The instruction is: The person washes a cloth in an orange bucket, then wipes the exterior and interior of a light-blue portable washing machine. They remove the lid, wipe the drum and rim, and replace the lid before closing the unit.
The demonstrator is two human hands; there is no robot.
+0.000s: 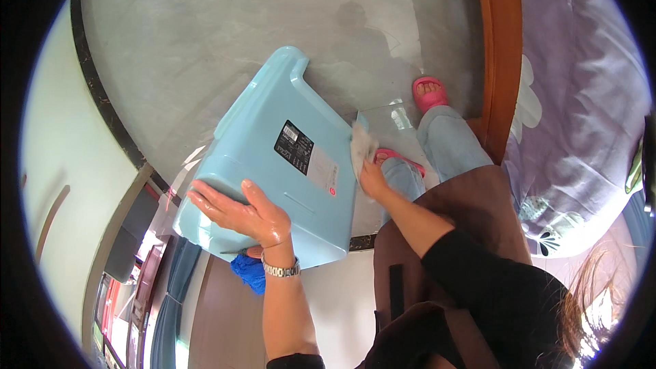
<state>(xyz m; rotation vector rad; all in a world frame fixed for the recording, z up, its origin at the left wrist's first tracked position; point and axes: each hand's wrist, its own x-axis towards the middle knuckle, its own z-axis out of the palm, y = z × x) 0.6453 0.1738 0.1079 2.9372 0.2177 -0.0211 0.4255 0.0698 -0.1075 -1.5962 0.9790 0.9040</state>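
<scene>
A light blue plastic bin [246, 164] stands tilted in front of me, with a black and white printed label [294, 148] on the side that faces up. My left hand [251, 212], wet and with a metal watch on its wrist, lies with spread fingers against the bin's near left part. My right hand [373, 179] grips a pale cloth [363, 146], somewhat blurred, at the bin's right edge. Below the left wrist, a blue cloth [249, 272] shows partly beside the bin, close to a small reddish-orange object with a dark thin tip.
Grey glossy floor [205, 25] spreads beyond the bin. At the right is a bed with a wooden frame [499, 61] and a purple patterned cover [574, 87]. My feet in pink slippers [430, 93] stand near the bin. A pale wall [72, 164] and blue curtain [177, 287] are at the left.
</scene>
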